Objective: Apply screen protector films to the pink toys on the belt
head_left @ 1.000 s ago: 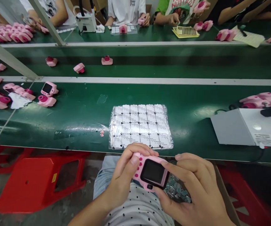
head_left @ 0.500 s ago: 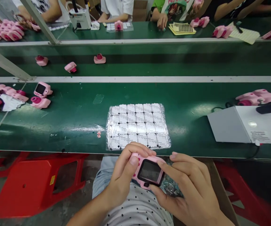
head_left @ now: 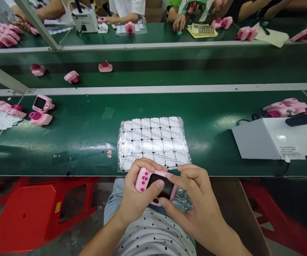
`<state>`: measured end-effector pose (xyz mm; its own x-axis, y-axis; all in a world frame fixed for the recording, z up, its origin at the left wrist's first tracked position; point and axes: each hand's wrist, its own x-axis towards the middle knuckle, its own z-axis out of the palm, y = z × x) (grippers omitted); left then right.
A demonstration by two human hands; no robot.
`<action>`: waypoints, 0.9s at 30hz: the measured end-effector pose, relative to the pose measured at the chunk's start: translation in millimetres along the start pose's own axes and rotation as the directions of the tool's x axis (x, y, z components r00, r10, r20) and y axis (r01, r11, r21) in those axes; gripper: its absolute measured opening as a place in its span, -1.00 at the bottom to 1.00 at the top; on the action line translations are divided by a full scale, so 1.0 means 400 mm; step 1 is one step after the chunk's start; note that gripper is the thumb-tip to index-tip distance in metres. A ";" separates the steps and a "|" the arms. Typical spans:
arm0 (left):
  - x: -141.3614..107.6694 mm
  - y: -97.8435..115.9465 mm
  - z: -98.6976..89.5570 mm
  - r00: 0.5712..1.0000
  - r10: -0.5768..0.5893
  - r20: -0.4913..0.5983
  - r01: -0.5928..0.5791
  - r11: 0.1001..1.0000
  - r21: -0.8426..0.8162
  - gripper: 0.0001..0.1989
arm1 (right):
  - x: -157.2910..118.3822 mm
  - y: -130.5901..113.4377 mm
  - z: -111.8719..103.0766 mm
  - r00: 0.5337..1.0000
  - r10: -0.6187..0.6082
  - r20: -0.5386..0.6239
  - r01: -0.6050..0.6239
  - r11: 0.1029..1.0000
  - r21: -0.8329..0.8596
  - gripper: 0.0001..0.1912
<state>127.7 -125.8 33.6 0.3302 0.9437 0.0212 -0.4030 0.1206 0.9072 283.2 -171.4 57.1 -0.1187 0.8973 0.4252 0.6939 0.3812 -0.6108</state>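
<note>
My left hand (head_left: pixel 139 192) and my right hand (head_left: pixel 193 202) both grip a pink toy camera (head_left: pixel 142 180) in front of my lap, just below the belt's near edge. Its dark screen faces up, partly covered by my fingers and thumbs. My fingertips are right at the lower edge of a plastic-wrapped sheet of white square labels (head_left: pixel 153 142), which lies flat on the green belt. A small pink sticker scrap (head_left: pixel 109 153) lies left of that sheet.
Pink toy cameras and a white cloth (head_left: pixel 4 120) lie at the left of the green conveyor belt (head_left: pixel 89 156). A grey-and-white machine (head_left: pixel 276 138) stands at the right. Red plastic stools (head_left: pixel 22 213) stand below. Co-workers' hands (head_left: pixel 179 22) work across the far belt.
My hands have turned the camera, and my fingers now cover more of its screen. The whole view has shifted slightly, with the belt items moving left and up.
</note>
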 end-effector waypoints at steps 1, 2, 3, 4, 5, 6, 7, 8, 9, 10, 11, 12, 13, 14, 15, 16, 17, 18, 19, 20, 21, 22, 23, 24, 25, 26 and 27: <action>-0.001 -0.002 -0.002 1.000 -0.007 -0.013 0.007 1.000 -0.013 -0.82 | -0.005 0.002 0.007 0.998 0.065 -0.009 -0.064 0.997 0.054 -0.63; -0.002 -0.003 -0.003 1.000 -0.012 -0.027 0.011 0.999 -0.031 -0.82 | -0.011 0.003 0.015 0.991 0.136 -0.006 -0.134 0.983 0.128 -0.58; -0.003 -0.005 -0.002 0.999 -0.014 -0.040 0.012 0.999 -0.050 -0.82 | -0.017 0.004 0.024 0.976 0.215 0.025 -0.214 0.949 0.230 -0.52; -0.004 -0.007 0.000 0.999 -0.014 -0.051 0.011 0.998 -0.068 -0.82 | -0.023 0.003 0.033 0.953 0.292 0.084 -0.303 0.883 0.359 -0.45; -0.006 -0.010 0.003 0.998 -0.007 -0.060 0.003 0.997 -0.078 -0.82 | -0.028 0.002 0.044 0.920 0.358 0.159 -0.389 0.779 0.492 -0.41; -0.008 -0.015 0.008 0.997 0.012 -0.071 -0.017 0.997 -0.074 -0.82 | -0.031 -0.001 0.055 0.885 0.407 0.227 -0.455 0.648 0.610 -0.41; -0.010 -0.020 0.013 0.996 0.044 -0.083 -0.048 0.998 -0.051 -0.82 | -0.033 -0.003 0.068 0.852 0.445 0.276 -0.494 0.510 0.704 -0.46; -0.012 -0.028 0.020 0.992 0.087 -0.093 -0.088 0.996 -0.007 -0.83 | -0.033 -0.006 0.080 0.819 0.489 0.300 -0.509 0.379 0.772 -0.54; -0.015 -0.036 0.026 0.985 0.138 -0.100 -0.133 0.990 0.051 -0.83 | -0.030 -0.008 0.092 0.787 0.537 0.304 -0.501 0.270 0.822 -0.61; -0.018 -0.045 0.032 0.977 0.189 -0.102 -0.177 0.978 0.114 -0.84 | -0.027 -0.010 0.104 0.754 0.587 0.293 -0.478 0.185 0.858 -0.66; -0.021 -0.054 0.038 0.967 0.236 -0.097 -0.217 0.961 0.174 -0.84 | -0.021 -0.010 0.115 0.722 0.630 0.286 -0.456 0.121 0.882 -0.68; -0.024 -0.063 0.042 0.958 0.273 -0.090 -0.248 0.943 0.223 -0.85 | -0.014 -0.009 0.124 0.691 0.662 0.289 -0.442 0.071 0.894 -0.68; -0.026 -0.072 0.044 0.949 0.302 -0.085 -0.272 0.928 0.256 -0.87 | -0.007 -0.008 0.132 0.665 0.685 0.297 -0.439 0.038 0.898 -0.66; -0.027 -0.079 0.045 0.943 0.321 -0.087 -0.288 0.918 0.272 -0.88 | 0.000 -0.005 0.138 0.651 0.695 0.304 -0.447 0.028 0.894 -0.65; -0.027 -0.085 0.044 0.939 0.330 -0.100 -0.292 0.916 0.274 -0.89 | 0.007 -0.002 0.142 0.651 0.694 0.307 -0.464 0.044 0.885 -0.65; -0.026 -0.089 0.041 0.937 0.327 -0.123 -0.288 0.922 0.261 -0.89 | 0.012 0.002 0.143 0.662 0.684 0.307 -0.485 0.078 0.871 -0.64; -0.023 -0.091 0.037 0.938 0.311 -0.153 -0.271 0.934 0.232 -0.87 | 0.017 0.005 0.142 0.683 0.660 0.312 -0.502 0.114 0.858 -0.61; -0.020 -0.091 0.033 0.942 0.281 -0.182 -0.245 0.950 0.193 -0.85 | 0.020 0.009 0.140 0.708 0.625 0.327 -0.514 0.140 0.846 -0.54; -0.016 -0.090 0.027 0.948 0.242 -0.208 -0.214 0.965 0.152 -0.84 | 0.023 0.013 0.136 0.730 0.585 0.352 -0.523 0.147 0.840 -0.45; -0.011 -0.088 0.022 0.954 0.197 -0.228 -0.176 0.978 0.111 -0.84 | 0.024 0.017 0.131 0.744 0.546 0.386 -0.530 0.129 0.838 -0.36; -0.005 -0.086 0.016 0.958 0.152 -0.242 -0.138 0.988 0.076 -0.84 | 0.026 0.021 0.126 0.747 0.510 0.427 -0.538 0.087 0.838 -0.31; 0.000 -0.083 0.010 0.961 0.107 -0.255 -0.098 0.994 0.048 -0.84 | 0.027 0.025 0.122 0.743 0.475 0.473 -0.550 0.029 0.835 -0.31; 0.006 -0.081 0.005 0.961 0.064 -0.269 -0.059 0.998 0.026 -0.84 | 0.028 0.030 0.120 0.733 0.448 0.512 -0.559 -0.032 0.829 -0.35; 0.012 -0.079 0.000 0.958 0.022 -0.286 -0.022 1.000 0.004 -0.82 | 0.028 0.036 0.120 0.720 0.438 0.539 -0.565 -0.082 0.821 -0.40; 0.018 -0.077 -0.005 0.953 -0.022 -0.302 0.016 1.000 -0.022 -0.80 | 0.028 0.043 0.123 0.704 0.452 0.547 -0.570 -0.100 0.816 -0.45; 0.025 -0.076 -0.009 0.947 -0.064 -0.315 0.050 0.997 -0.054 -0.79 | 0.028 0.050 0.130 0.693 0.490 0.529 -0.574 -0.070 0.816 -0.49; 0.033 -0.076 -0.013 0.941 -0.099 -0.325 0.074 0.993 -0.089 -0.78 | 0.026 0.059 0.139 0.693 0.542 0.475 -0.570 0.007 0.822 -0.50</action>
<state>139.7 -115.5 4.1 0.0736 0.9757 -0.2066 -0.4519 0.2173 0.8652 258.8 -140.7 9.8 -0.0435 0.9340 -0.3545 -0.5108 -0.3257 -0.7956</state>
